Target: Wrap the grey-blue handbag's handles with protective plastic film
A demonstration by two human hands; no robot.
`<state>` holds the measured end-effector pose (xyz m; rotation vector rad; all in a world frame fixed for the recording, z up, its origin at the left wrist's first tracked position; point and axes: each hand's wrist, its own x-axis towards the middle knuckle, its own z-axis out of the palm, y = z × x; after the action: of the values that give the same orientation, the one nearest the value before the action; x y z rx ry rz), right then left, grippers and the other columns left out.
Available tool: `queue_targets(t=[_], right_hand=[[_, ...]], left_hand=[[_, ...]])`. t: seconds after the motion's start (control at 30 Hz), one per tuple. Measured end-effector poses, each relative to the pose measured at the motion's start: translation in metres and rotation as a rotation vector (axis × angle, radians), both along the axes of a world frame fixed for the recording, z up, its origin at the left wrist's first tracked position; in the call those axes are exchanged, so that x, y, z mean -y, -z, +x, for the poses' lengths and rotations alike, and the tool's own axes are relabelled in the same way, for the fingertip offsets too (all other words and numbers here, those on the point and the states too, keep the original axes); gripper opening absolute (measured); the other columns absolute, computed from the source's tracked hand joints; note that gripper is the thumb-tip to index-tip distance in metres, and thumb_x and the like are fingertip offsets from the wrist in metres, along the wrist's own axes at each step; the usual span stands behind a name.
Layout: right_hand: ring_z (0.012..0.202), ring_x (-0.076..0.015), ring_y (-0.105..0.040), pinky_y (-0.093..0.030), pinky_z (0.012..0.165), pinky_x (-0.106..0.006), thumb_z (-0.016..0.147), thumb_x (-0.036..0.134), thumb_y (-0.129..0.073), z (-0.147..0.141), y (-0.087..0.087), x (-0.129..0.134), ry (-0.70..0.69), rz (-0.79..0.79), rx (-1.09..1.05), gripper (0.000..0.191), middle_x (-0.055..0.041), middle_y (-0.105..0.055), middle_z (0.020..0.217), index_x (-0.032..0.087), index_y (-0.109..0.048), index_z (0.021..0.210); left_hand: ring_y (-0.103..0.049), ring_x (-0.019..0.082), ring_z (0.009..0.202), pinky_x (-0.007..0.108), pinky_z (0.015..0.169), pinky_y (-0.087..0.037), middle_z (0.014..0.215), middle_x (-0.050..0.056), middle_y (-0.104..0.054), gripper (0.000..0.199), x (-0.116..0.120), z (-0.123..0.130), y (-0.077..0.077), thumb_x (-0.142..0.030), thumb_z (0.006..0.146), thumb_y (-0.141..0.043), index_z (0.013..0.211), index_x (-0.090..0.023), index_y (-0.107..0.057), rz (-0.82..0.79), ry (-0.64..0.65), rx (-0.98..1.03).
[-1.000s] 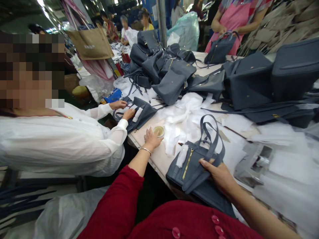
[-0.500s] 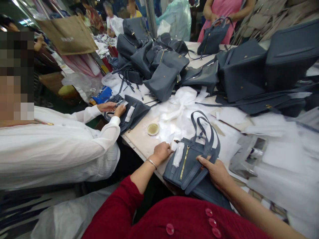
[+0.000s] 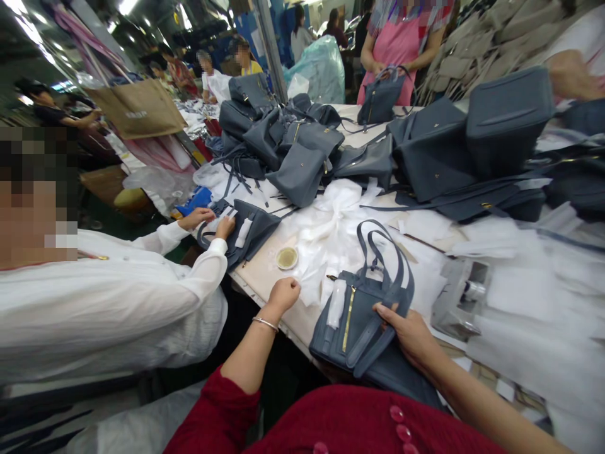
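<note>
A dark blue-grey handbag (image 3: 331, 334) lies at the table's near edge, with a gold zip, looped handles and a white-wrapped piece on its side. My right hand (image 3: 409, 328) grips the bag's strap, thumb on top. Left of the bag, clear of it, my left hand (image 3: 285, 293) is closed above the table edge; what its fingers hold, if anything, is too small to make out. A small round dish (image 3: 286, 257) of yellowish stuff sits just beyond that hand. White tissue sheets (image 3: 331, 214) are heaped behind the bag.
Blue-grey bags (image 3: 302, 173) are piled across the table's far side. At the left, a person in white (image 3: 155, 284) handles another bag (image 3: 253, 230). A person in a pink apron (image 3: 394, 47) stands opposite. A metal tape dispenser (image 3: 460, 299) and more white sheets (image 3: 534, 315) lie at the right.
My left hand has moved left, away from the bag and toward the dish's near side. My right hand still grips the strap. The view has tilted up slightly.
</note>
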<state>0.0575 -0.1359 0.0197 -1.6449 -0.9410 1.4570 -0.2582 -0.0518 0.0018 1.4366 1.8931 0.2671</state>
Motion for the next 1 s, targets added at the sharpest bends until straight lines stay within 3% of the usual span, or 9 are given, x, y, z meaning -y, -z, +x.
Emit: queue_targets(t=[0.17, 0.27, 0.37, 0.5, 0.57, 0.73, 0.83, 0.93, 1.0], right_hand=[[0.054, -0.0221, -0.055, -0.046, 0.057, -0.035, 0.073, 0.057, -0.069, -0.003, 0.002, 0.002, 0.009, 0.000, -0.029, 0.038, -0.0019, -0.059, 0.052, 0.022, -0.062, 0.062], [0.051, -0.0205, -0.053, -0.045, 0.055, -0.034, 0.073, 0.056, -0.070, -0.005, 0.004, 0.004, -0.005, -0.004, -0.046, 0.039, -0.0018, -0.059, 0.052, 0.023, -0.057, 0.056], [0.052, -0.0197, -0.052, -0.044, 0.056, -0.034, 0.073, 0.054, -0.071, -0.006, 0.005, 0.006, -0.019, -0.008, -0.044, 0.037, -0.0013, -0.059, 0.054, 0.022, -0.059, 0.058], [0.055, -0.0193, -0.052, -0.044, 0.059, -0.033, 0.076, 0.054, -0.070, -0.005, 0.008, 0.007, -0.032, -0.011, -0.036, 0.037, -0.0001, -0.058, 0.056, 0.021, -0.061, 0.062], [0.056, -0.0192, -0.052, -0.043, 0.059, -0.032, 0.076, 0.053, -0.070, -0.005, 0.009, 0.007, -0.042, -0.006, -0.046, 0.037, 0.0001, -0.057, 0.056, 0.021, -0.060, 0.060], [0.057, -0.0196, -0.053, -0.042, 0.058, -0.031, 0.077, 0.052, -0.071, -0.004, 0.010, 0.007, -0.025, -0.012, -0.058, 0.033, 0.0000, -0.062, 0.061, 0.020, -0.068, 0.071], [0.057, -0.0188, -0.053, -0.042, 0.059, -0.031, 0.078, 0.053, -0.070, -0.004, 0.009, 0.008, -0.022, 0.000, -0.088, 0.033, 0.0012, -0.060, 0.060, 0.019, -0.069, 0.075], [0.055, -0.0182, -0.052, -0.042, 0.059, -0.032, 0.076, 0.053, -0.072, -0.003, 0.006, 0.007, 0.004, -0.007, -0.143, 0.034, 0.0015, -0.059, 0.059, 0.019, -0.070, 0.078], [0.057, -0.0178, -0.053, -0.043, 0.059, -0.031, 0.075, 0.052, -0.075, -0.003, 0.001, 0.006, 0.023, -0.028, -0.223, 0.035, 0.0013, -0.059, 0.060, 0.018, -0.071, 0.081]], left_hand=[[-0.057, 0.012, 0.058, 0.022, 0.057, -0.047, 0.064, -0.001, -0.059, 0.020, 0.025, -0.012, -0.021, -0.034, 0.077, -0.064, 0.082, -0.015, -0.064, -0.048, -0.187, 0.297], [-0.056, 0.011, 0.053, 0.020, 0.051, -0.043, 0.061, -0.004, -0.057, 0.041, 0.033, -0.008, -0.026, -0.035, 0.076, -0.067, 0.110, -0.013, -0.061, 0.011, -0.257, 0.396], [-0.061, 0.011, 0.060, 0.020, 0.058, -0.046, 0.065, -0.004, -0.059, 0.058, 0.037, -0.004, -0.033, -0.037, 0.079, -0.066, 0.131, -0.015, -0.052, 0.142, -0.284, 0.562], [-0.068, 0.016, 0.079, 0.028, 0.075, -0.052, 0.085, 0.004, -0.071, 0.046, 0.039, 0.003, -0.047, -0.033, 0.073, -0.071, 0.114, -0.014, -0.064, 0.227, -0.357, 0.991], [-0.070, 0.019, 0.089, 0.030, 0.079, -0.053, 0.094, 0.007, -0.073, 0.046, 0.035, 0.007, -0.053, -0.027, 0.067, -0.074, 0.111, -0.016, -0.066, 0.226, -0.374, 1.081], [-0.069, 0.017, 0.084, 0.026, 0.072, -0.052, 0.090, 0.006, -0.075, 0.031, 0.029, 0.005, -0.060, -0.036, 0.073, -0.075, 0.096, -0.017, -0.072, 0.387, -0.398, 0.846], [-0.068, 0.020, 0.086, 0.033, 0.084, -0.053, 0.085, 0.005, -0.074, 0.025, 0.046, -0.013, -0.072, -0.042, 0.073, -0.075, 0.078, -0.017, -0.073, 0.440, -0.381, 0.628], [-0.065, 0.026, 0.108, 0.042, 0.105, -0.046, 0.100, 0.004, -0.075, 0.017, 0.078, -0.045, -0.105, -0.038, 0.073, -0.075, 0.079, -0.022, -0.075, 0.628, -0.348, 0.533], [-0.069, 0.026, 0.102, 0.048, 0.107, -0.046, 0.087, 0.000, -0.075, 0.009, 0.099, -0.073, -0.139, -0.038, 0.075, -0.072, 0.075, -0.029, -0.074, 0.743, -0.337, 0.601]])
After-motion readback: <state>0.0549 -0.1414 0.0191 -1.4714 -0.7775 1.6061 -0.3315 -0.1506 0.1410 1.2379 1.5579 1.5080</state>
